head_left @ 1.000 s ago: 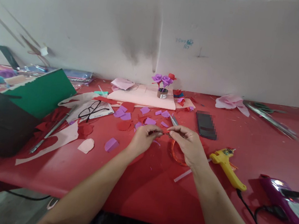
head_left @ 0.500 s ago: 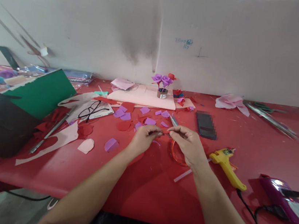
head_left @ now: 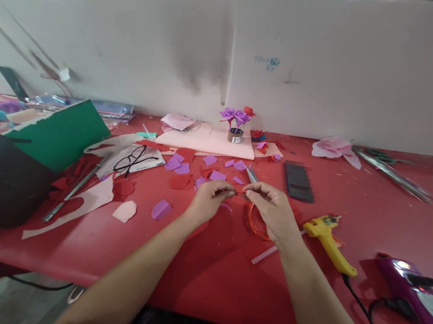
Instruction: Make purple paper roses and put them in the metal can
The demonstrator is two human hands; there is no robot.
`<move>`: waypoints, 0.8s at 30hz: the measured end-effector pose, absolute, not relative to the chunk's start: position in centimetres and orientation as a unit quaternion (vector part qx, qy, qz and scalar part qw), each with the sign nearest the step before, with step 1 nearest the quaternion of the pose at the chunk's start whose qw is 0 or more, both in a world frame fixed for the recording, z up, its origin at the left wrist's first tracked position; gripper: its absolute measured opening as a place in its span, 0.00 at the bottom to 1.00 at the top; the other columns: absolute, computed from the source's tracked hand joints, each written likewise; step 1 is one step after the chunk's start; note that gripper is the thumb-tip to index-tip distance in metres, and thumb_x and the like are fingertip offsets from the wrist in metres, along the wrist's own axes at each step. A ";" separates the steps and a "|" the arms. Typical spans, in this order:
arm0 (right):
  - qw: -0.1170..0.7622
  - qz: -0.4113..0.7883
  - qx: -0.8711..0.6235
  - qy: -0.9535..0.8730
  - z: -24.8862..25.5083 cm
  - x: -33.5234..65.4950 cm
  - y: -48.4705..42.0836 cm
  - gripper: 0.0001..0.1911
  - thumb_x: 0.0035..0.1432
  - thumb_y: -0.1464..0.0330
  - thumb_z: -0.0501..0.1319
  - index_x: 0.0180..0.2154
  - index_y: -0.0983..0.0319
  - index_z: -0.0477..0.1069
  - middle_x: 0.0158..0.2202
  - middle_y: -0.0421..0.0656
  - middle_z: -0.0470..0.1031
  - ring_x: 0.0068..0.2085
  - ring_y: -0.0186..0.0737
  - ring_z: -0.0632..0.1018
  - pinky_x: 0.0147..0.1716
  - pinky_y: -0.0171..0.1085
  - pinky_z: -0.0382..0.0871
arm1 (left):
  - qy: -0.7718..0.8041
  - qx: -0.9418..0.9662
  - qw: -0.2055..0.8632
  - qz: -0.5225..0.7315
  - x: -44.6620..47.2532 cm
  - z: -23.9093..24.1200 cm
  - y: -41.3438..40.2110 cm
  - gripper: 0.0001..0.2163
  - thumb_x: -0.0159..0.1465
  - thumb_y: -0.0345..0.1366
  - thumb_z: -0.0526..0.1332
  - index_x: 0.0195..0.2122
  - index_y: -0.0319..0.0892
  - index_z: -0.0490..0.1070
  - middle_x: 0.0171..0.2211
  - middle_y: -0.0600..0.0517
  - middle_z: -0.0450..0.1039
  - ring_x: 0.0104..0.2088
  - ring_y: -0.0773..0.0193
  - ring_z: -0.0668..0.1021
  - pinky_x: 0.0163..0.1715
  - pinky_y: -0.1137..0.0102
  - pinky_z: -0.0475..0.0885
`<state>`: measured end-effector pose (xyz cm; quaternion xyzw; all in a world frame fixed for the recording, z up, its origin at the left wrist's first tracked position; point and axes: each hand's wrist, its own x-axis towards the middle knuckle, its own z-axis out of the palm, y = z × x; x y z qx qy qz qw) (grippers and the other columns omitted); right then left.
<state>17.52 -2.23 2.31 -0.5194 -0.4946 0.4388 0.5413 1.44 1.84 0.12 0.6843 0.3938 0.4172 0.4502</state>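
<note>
Thumb meets fingers on our left hand [head_left: 208, 199] and our right hand [head_left: 272, 206], the two facing each other just above the table, both pinching a small red piece [head_left: 241, 191] at the fingertips between them. Compared with a second ago, we have hardly moved, and everything around us lies as it did. The piece looks thin and bright red, mostly hidden by our fingers, its exact shape too small to tell. Just beside our right hand we have a translucent orange ring [head_left: 251, 221] and a pointed silver tool [head_left: 252, 174]; beyond our left, scattered purple petals [head_left: 178, 163]. Farther out are a yellow glue gun [head_left: 329, 240], right, and purple flowers [head_left: 235, 115], standing at the back.
</note>
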 end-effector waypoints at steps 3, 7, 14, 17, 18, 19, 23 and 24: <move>0.539 0.448 -0.516 -0.493 2.2 17.5 -2.2 0.06 0.48 0.66 0.63 0.30 0.62 0.74 0.27 0.39 0.74 0.31 0.35 0.73 0.36 0.36 0.65 | 0.392 0.686 0.444 0.423 1.4 0.1 1.9 0.05 0.57 0.33 0.59 0.29 0.40 0.75 0.27 0.52 0.73 0.30 0.66 0.72 0.34 0.71 0.66; 0.531 0.422 -0.514 -0.525 2.4 17.8 -2.4 0.07 0.49 0.66 0.63 0.32 0.60 0.75 0.30 0.41 0.76 0.33 0.37 0.74 0.37 0.37 0.66 | 0.393 0.690 0.446 0.413 1.4 0.2 1.8 0.05 0.58 0.33 0.59 0.29 0.40 0.75 0.26 0.52 0.72 0.29 0.66 0.71 0.33 0.72 0.66; 0.490 0.360 -0.532 -0.589 2.7 18.2 -2.4 0.05 0.51 0.67 0.61 0.31 0.60 0.74 0.31 0.41 0.77 0.33 0.39 0.75 0.37 0.38 0.67 | 0.380 0.717 0.435 0.390 1.1 0.5 2.0 0.06 0.59 0.32 0.57 0.29 0.39 0.74 0.26 0.53 0.71 0.29 0.67 0.71 0.32 0.73 0.65; 0.488 0.364 -0.535 -0.586 2.5 18.2 -2.4 0.05 0.51 0.67 0.60 0.31 0.61 0.74 0.29 0.41 0.76 0.32 0.38 0.75 0.35 0.37 0.67 | 0.378 0.732 0.415 0.387 1.0 0.6 2.0 0.07 0.60 0.31 0.57 0.28 0.39 0.73 0.26 0.52 0.71 0.30 0.67 0.71 0.33 0.73 0.65; 0.491 0.365 -0.533 -0.585 2.4 18.2 -2.4 0.05 0.51 0.67 0.60 0.32 0.61 0.74 0.30 0.41 0.76 0.32 0.38 0.75 0.35 0.37 0.67 | 0.377 0.737 0.409 0.384 1.0 0.5 2.0 0.07 0.60 0.31 0.56 0.29 0.39 0.73 0.27 0.52 0.71 0.30 0.67 0.71 0.33 0.73 0.65; 0.495 0.364 -0.529 -0.585 2.4 18.2 -2.4 0.05 0.51 0.68 0.60 0.32 0.60 0.74 0.30 0.41 0.77 0.33 0.38 0.75 0.35 0.37 0.67 | 0.378 0.741 0.403 0.383 1.0 0.5 2.0 0.07 0.60 0.30 0.56 0.29 0.39 0.73 0.27 0.52 0.71 0.30 0.67 0.71 0.33 0.73 0.65; 0.487 0.342 -0.529 -0.605 2.7 18.2 -2.4 0.06 0.51 0.68 0.61 0.32 0.60 0.75 0.32 0.42 0.78 0.35 0.40 0.76 0.38 0.38 0.67 | 0.376 0.754 0.386 0.376 0.9 0.4 2.1 0.08 0.61 0.29 0.55 0.30 0.39 0.73 0.28 0.51 0.72 0.31 0.67 0.72 0.34 0.72 0.65; 0.481 0.333 -0.534 -0.610 2.8 18.2 -2.4 0.06 0.51 0.68 0.61 0.32 0.60 0.75 0.32 0.42 0.78 0.35 0.40 0.76 0.38 0.38 0.67 | 0.375 0.758 0.382 0.373 0.9 0.3 2.1 0.08 0.61 0.29 0.55 0.30 0.39 0.73 0.29 0.51 0.72 0.31 0.66 0.72 0.34 0.72 0.65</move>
